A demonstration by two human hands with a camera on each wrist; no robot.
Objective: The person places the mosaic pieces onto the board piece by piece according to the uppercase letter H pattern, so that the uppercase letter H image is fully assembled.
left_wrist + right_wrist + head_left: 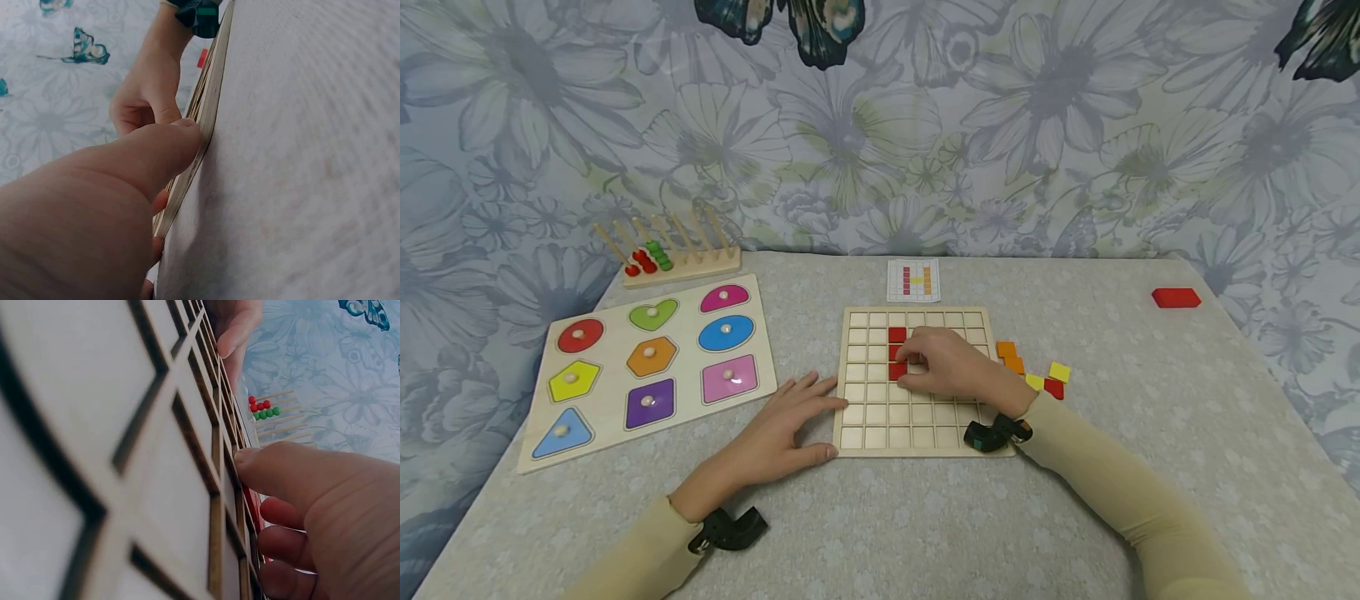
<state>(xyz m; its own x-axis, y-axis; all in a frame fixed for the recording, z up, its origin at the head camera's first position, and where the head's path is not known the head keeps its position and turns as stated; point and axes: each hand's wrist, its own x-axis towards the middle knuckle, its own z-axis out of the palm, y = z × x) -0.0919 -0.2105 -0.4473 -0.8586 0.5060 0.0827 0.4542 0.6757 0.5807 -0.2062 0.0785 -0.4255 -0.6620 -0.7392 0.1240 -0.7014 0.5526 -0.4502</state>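
Note:
A square wooden grid board [876, 450] lies on the table, divided into small cells. Three red square tiles [897, 334] stand in one column near its upper middle. My right hand [951, 371] bends over the board, thumb and fingers curled around the lowest red tile. In the right wrist view its thumb [281, 472] reaches the grid's ribs, with red showing beside the fingers. My left hand [786, 429] lies spread flat at the board's left side, with fingertips on the edge. The left wrist view shows the left thumb [169, 147] along the board's near edge.
Right of the board lie orange tiles [1013, 365], yellow tiles [1060, 372] and a red tile [1055, 388]. Behind it is a pattern card [913, 281]. A knobbed shape puzzle [613, 371] and a peg rack with beads [692, 265] stand left; a red block [1176, 297] lies far right.

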